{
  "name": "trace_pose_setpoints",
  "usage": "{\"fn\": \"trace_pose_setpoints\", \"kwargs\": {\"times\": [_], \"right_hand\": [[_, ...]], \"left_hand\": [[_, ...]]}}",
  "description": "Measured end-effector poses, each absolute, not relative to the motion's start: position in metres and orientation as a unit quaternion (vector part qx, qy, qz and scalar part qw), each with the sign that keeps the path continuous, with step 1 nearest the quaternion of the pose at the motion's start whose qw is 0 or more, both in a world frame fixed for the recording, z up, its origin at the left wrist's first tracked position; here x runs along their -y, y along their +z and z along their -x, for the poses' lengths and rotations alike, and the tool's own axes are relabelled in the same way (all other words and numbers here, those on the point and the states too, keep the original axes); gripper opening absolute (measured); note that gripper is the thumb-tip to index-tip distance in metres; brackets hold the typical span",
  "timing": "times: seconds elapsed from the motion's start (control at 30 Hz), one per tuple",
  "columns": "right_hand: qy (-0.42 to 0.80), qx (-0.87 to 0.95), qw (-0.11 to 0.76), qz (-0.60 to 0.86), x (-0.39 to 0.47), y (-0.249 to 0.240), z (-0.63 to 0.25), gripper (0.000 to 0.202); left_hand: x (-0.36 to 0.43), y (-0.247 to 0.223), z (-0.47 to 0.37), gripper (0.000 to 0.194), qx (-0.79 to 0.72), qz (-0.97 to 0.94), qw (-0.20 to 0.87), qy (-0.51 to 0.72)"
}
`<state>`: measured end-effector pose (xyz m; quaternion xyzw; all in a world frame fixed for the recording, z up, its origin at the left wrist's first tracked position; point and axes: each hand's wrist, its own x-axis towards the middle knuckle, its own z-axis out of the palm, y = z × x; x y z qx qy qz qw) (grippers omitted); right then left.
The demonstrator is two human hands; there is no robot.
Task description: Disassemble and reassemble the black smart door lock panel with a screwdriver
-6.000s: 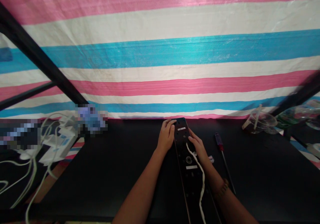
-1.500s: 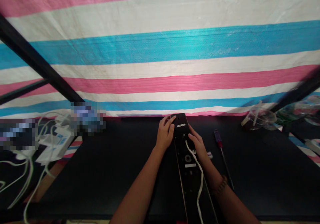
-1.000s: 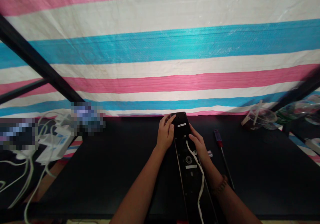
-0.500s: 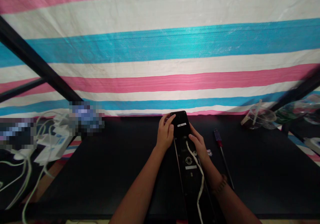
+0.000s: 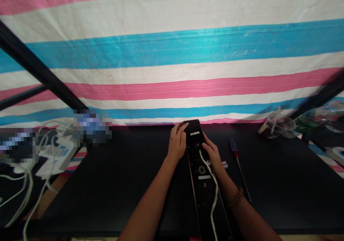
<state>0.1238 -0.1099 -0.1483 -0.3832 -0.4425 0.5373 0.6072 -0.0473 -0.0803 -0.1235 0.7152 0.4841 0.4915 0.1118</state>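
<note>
A long black device [image 5: 196,162] with small white labels, screws and round fittings lies lengthwise in front of me, its far end near the back of the black table. From its upper part a white cable [image 5: 215,190] runs down toward me. My left hand [image 5: 177,142] grips the device's left edge near the far end, one finger resting on its surface. On the opposite edge, slightly nearer to me, my right hand [image 5: 212,153] holds it with the thumb on top.
Right of my right arm lies a screwdriver [image 5: 234,148] on the black table [image 5: 120,183]. Plastic cups [image 5: 279,124] stand at the back right. White cables and a white box [image 5: 57,158] are at the left. A striped sheet [image 5: 172,47] hangs behind.
The device's labels and fittings have shifted very slightly up and left in view. Both hands keep their hold, almost unmoved.
</note>
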Motion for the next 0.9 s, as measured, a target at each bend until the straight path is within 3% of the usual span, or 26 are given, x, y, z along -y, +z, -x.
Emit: {"fn": "trace_pose_setpoints", "kwargs": {"times": [0.57,0.9], "right_hand": [[0.581,0.377,0.583,0.425,0.1,-0.152,-0.122,0.063],[0.589,0.37,0.573,0.433,0.096,-0.158,-0.123,0.061]], "left_hand": [[0.073,-0.137,0.049,0.049,-0.489,-0.711,0.19,0.469],[0.066,-0.141,0.047,0.039,-0.491,-0.683,0.231,0.489]]}}
